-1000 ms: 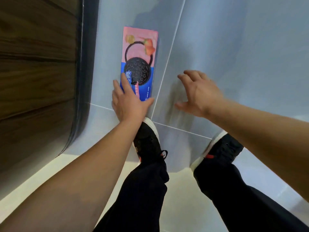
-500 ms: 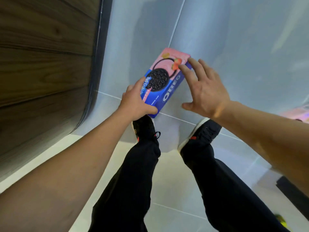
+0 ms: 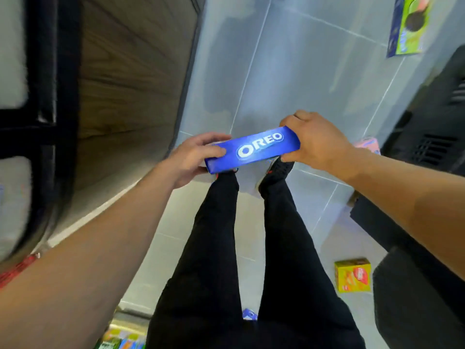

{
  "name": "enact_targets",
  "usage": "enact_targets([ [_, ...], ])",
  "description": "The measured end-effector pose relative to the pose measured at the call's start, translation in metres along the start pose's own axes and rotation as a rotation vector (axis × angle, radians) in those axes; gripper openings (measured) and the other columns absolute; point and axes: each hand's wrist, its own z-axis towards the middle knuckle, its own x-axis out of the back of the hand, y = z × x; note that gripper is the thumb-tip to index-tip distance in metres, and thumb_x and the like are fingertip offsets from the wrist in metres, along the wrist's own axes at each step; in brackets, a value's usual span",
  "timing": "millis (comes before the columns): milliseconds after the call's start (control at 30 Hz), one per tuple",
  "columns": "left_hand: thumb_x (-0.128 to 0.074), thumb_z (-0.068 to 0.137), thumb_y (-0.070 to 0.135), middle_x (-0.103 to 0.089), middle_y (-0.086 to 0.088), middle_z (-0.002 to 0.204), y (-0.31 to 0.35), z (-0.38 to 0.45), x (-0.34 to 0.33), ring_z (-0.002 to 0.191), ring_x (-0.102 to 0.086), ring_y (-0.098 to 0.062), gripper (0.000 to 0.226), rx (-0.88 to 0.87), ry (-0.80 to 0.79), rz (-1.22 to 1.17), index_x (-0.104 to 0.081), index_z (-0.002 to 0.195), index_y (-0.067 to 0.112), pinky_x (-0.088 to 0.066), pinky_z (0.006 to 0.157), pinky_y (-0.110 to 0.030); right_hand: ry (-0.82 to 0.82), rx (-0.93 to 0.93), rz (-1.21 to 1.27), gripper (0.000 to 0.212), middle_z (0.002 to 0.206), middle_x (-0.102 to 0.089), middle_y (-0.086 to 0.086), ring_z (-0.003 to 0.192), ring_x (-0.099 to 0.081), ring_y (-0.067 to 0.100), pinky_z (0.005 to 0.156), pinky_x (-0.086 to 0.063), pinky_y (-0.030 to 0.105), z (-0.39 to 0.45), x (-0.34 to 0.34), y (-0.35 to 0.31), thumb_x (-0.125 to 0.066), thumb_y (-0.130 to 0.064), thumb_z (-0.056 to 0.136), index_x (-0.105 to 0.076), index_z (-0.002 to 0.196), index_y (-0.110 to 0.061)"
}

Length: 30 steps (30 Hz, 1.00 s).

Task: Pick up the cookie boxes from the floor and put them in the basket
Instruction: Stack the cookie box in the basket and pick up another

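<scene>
Even, moderately bright indoor light is falling from overhead. My body is casting a soft grey shadow on the floor tiles (image 3: 289, 79) ahead of my shoes. Wide-angle distortion is bowing the wooden panel (image 3: 130, 79) and dark frame (image 3: 47, 102) at left. Motion blur is smearing the frame edges; the green box (image 3: 409, 26) at top right is reading soft. The blue box's (image 3: 254, 152) lettering is staying fairly legible.
</scene>
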Motion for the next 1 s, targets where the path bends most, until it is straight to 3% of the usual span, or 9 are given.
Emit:
enact_targets([
  [100,-0.063,0.089,0.012,-0.065,0.004,0.103,0.013,-0.055,-0.012,0.082,-0.063,-0.009,0.029,-0.213,0.182,-0.066,-0.06,0.115,0.025,-0.051,0.066,-0.024,-0.004,-0.036,0.136,0.064,0.105,-0.055,0.008,0.1,-0.054,0.029,0.086,-0.047,0.042,-0.037,0.034,-0.025,-0.084,-0.042,0.064,-0.057,0.118,-0.018],
  [233,-0.07,0.083,0.027,-0.058,0.016,0.108,0.022,-0.117,-0.025,0.086,-0.06,0.004,0.055,-0.455,0.372,0.1,-0.046,0.133,0.03,-0.05,0.072,-0.013,0.084,-0.02,0.319,0.077,0.111,-0.058,-0.003,0.098,-0.055,0.014,0.088,-0.042,0.027,-0.08,0.076,-0.055,-0.088,-0.043,0.061,-0.052,0.127,-0.027],
  [333,-0.066,0.082,0.046,-0.047,0.03,0.12,0.029,-0.152,-0.038,0.101,-0.053,0.013,0.067,-0.473,0.41,0.247,-0.033,0.14,0.044,-0.045,0.072,-0.003,0.16,-0.018,0.452,0.088,0.106,-0.054,-0.005,0.09,-0.056,0.008,0.08,-0.038,0.017,-0.105,0.095,-0.064,-0.089,-0.044,0.057,-0.045,0.133,-0.034],
  [467,-0.058,0.08,0.055,-0.056,0.018,0.119,0.023,-0.19,-0.063,0.103,-0.057,0.003,0.054,-0.511,0.544,0.29,-0.044,0.131,0.044,-0.049,0.076,-0.014,0.319,-0.016,0.582,0.085,0.114,-0.054,-0.004,0.097,-0.057,0.01,0.084,-0.039,0.017,-0.141,0.103,-0.072,-0.088,-0.04,0.06,-0.046,0.133,-0.031],
  [567,-0.055,0.083,0.057,-0.057,0.014,0.118,0.009,-0.212,-0.081,0.099,-0.059,0.001,0.047,-0.539,0.626,0.216,-0.047,0.126,0.041,-0.051,0.069,-0.017,0.358,-0.015,0.648,0.079,0.115,-0.055,-0.009,0.094,-0.058,0.004,0.076,-0.037,0.003,-0.155,0.105,-0.083,-0.084,-0.038,0.066,-0.046,0.134,-0.027],
  [700,-0.056,0.088,0.05,-0.058,0.011,0.115,-0.024,-0.243,-0.099,0.098,-0.063,-0.007,0.035,-0.567,0.764,0.021,-0.049,0.122,0.04,-0.058,0.074,-0.033,0.292,0.136,0.599,0.074,0.111,-0.06,-0.007,0.092,-0.062,0.008,0.078,-0.043,0.018,-0.165,0.116,-0.11,-0.082,-0.038,0.069,-0.046,0.132,-0.027],
  [833,-0.055,0.089,0.051,-0.056,0.013,0.119,-0.062,-0.276,-0.112,0.097,-0.061,-0.003,0.034,-0.56,0.897,-0.083,-0.05,0.122,0.044,-0.052,0.065,-0.016,0.204,0.254,0.511,0.069,0.114,-0.056,-0.003,0.097,-0.059,0.015,0.085,-0.047,0.027,-0.172,0.114,-0.142,-0.083,-0.036,0.071,-0.049,0.129,-0.023],
  [933,-0.057,0.088,0.048,-0.057,0.011,0.119,-0.097,-0.306,-0.115,0.096,-0.061,-0.004,0.038,-0.568,1.028,-0.205,-0.05,0.125,0.042,-0.048,0.06,-0.008,0.121,0.346,0.41,0.071,0.111,-0.055,-0.005,0.088,-0.057,0.009,0.068,-0.043,0.017,-0.179,0.109,-0.187,-0.081,-0.043,0.071,-0.047,0.13,-0.024],
  [1000,-0.06,0.086,0.048,-0.059,0.007,0.119,-0.121,-0.326,-0.112,0.097,-0.063,-0.008,0.041,-0.57,1.083,-0.305,-0.05,0.125,0.041,-0.055,0.067,-0.018,0.097,0.42,0.348,0.072,0.107,-0.055,-0.007,0.086,-0.057,0.008,0.063,-0.04,0.013,-0.184,0.103,-0.223,-0.08,-0.047,0.07,-0.047,0.13,-0.026],
])
